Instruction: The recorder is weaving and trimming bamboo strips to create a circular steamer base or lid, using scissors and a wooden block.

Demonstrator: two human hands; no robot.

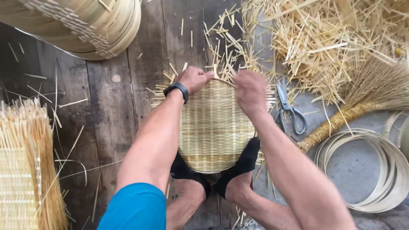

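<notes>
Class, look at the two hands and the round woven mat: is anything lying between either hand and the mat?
Nothing visible does. The left hand and right hand both rest directly on the far rim of the woven mat. The scissors lie apart, to its right.

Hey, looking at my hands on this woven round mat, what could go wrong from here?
1. Both hands, left hand and right hand, work the far rim of the woven mat among cut strip ends: splinters seem possible.
2. The scissors lie close by the right forearm and might get knocked.
3. Only the feet pin the mat; it may slip.
</notes>
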